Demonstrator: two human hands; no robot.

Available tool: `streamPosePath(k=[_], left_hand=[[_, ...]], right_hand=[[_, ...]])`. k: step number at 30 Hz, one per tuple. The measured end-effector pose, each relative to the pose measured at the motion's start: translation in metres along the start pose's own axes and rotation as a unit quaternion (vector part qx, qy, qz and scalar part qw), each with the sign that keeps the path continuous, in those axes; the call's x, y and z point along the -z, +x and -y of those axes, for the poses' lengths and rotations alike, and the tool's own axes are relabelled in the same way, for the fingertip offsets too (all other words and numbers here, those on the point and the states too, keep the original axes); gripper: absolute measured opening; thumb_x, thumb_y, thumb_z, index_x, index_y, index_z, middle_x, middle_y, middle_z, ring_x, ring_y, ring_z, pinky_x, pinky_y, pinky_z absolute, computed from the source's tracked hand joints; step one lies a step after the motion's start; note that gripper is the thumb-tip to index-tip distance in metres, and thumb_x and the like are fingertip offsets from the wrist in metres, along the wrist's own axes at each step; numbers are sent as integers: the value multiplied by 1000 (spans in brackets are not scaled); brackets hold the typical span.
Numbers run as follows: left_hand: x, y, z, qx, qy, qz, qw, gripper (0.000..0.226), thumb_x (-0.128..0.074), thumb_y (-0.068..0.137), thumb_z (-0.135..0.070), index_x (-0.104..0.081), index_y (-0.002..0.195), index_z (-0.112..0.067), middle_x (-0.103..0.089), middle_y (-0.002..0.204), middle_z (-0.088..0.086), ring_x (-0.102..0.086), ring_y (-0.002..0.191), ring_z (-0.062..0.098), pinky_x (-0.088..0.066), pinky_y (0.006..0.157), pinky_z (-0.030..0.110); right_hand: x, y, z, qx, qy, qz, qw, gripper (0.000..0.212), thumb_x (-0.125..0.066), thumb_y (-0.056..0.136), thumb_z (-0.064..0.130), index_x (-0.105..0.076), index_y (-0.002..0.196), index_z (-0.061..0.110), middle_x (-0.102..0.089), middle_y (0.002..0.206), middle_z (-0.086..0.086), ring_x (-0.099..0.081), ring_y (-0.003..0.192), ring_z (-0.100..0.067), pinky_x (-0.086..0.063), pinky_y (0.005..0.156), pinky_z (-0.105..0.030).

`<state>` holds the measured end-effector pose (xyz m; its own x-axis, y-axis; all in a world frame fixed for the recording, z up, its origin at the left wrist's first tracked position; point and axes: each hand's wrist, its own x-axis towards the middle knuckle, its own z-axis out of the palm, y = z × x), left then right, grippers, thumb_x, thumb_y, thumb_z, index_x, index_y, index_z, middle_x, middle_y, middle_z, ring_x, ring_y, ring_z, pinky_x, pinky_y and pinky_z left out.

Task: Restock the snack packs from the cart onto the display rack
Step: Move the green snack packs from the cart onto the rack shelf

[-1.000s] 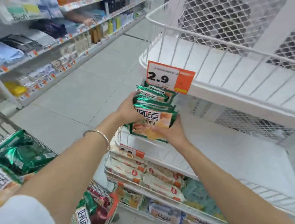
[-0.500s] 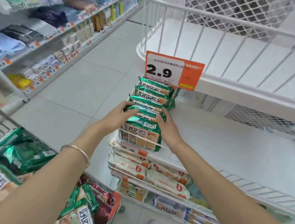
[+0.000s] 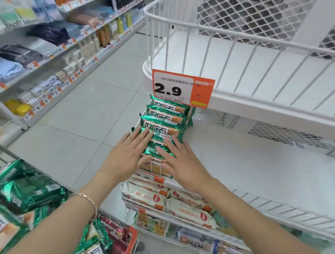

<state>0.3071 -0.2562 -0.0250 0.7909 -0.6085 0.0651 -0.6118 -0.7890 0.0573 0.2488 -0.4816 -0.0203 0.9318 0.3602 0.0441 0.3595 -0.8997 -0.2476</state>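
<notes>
Both hands lie flat with fingers straight. The left hand (image 3: 124, 157) and the right hand (image 3: 179, 163) press side by side on the near end of a row of green foil snack packs (image 3: 167, 118). The row stands on edge at the left end of the middle shelf of the white wire display rack (image 3: 262, 168) and runs away toward 12 o'clock. An orange-and-white price tag reading 2.9 (image 3: 183, 89) hangs from the tier above, over the row's far end. At 8 o'clock from the hands, the wire shopping cart (image 3: 131, 236) holds more loose green packs (image 3: 31, 192).
</notes>
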Motion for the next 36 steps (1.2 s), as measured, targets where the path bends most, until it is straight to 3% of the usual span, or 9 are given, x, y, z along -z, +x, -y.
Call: streamPosePath(k=[6,10,14,18,21,26,31,33,36], left_hand=[[1,15,6,26,0,11,1000,80,14,88,-72,5,154,-27,4,163,-6,8,151,16,-14,124,40],[10,2,-3,70,6,25,997,83,13,83,-72,15,153,-27,17,161,-5,17,149,14,-6,125,42],[8,-71,5,180,-38,22,983,83,4,91,-66,1,159,-19,0,167,3,-9,154,19,-17,124,41],[3,-172,17,267,-43,69,960,76,-4,95,-60,-24,157,-20,-21,165,3,-26,149,20,-23,120,40],[2,-254,28,344,-56,58,935,58,-29,104,-48,-31,154,-19,-27,162,4,-29,147,22,-26,120,44],[3,-378,40,463,-72,32,883,51,-40,104,-40,-39,150,-17,-37,157,6,-36,143,26,-32,114,46],[9,-451,34,535,-64,-18,842,42,-47,102,-30,-53,140,-15,-52,144,5,-50,129,27,-42,102,45],[9,-469,31,587,-77,-50,804,38,-48,101,-24,-55,136,-11,-56,138,7,-53,123,29,-44,99,46],[9,-483,26,687,-143,-95,706,37,-45,103,-24,-53,133,-5,-55,135,15,-52,122,35,-43,98,45]], right_hand=[[-7,23,-16,39,-53,12,998,54,-41,107,30,-24,158,26,-13,167,-6,1,154,-32,-21,123,-51],[3,16,-9,32,-101,15,994,56,-18,104,42,-20,158,30,-8,168,-6,1,155,-31,-7,123,-59],[-5,-1,34,105,-122,-101,982,57,-58,91,21,-44,147,18,-34,158,-16,-27,149,-33,-11,123,-55],[-51,-11,101,165,-76,-33,983,59,-74,76,13,-57,133,15,-46,150,-16,-41,142,-32,-18,122,-49],[-86,-20,153,166,-40,80,982,51,-60,83,5,-57,134,12,-41,153,-17,-37,143,-36,-18,122,-48],[-126,-30,227,164,-32,233,958,57,-47,88,1,-52,143,15,-37,157,-13,-31,144,-33,-24,122,-46],[-144,-34,292,98,77,260,958,22,-51,98,24,-67,105,11,-69,101,-4,-65,87,-20,-55,82,-38],[-143,-39,323,52,191,245,949,20,-55,99,31,-64,99,13,-64,88,1,-61,78,-17,-51,71,-31],[-139,-35,368,-21,307,283,908,42,-55,101,38,-54,132,8,-65,115,-7,-60,88,-18,-45,77,-29]])
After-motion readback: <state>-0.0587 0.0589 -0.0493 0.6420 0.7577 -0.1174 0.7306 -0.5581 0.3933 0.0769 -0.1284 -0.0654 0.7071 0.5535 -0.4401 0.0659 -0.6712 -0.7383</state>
